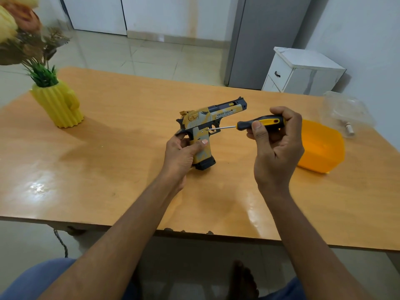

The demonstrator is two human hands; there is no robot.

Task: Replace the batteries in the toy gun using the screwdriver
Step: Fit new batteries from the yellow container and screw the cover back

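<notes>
Head view: one toy gun (207, 124), one screwdriver (259, 124), over the worktop (129, 169).
Left hand (181, 154): grips the gun's handle.
Right hand (279, 144): fingers wrapped round the screwdriver, tip at the gun.

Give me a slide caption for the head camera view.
Left hand holds toy gun; right hand aims screwdriver at its grip.

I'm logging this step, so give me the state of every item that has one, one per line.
toy gun: upright, above the table, gripped by the left hand.
screwdriver: held level in the right hand, tip at the grip.
orange bowl: upright on the table.
yellow vase: upright, holding flowers.
white cabinet: drawers closed.
</notes>
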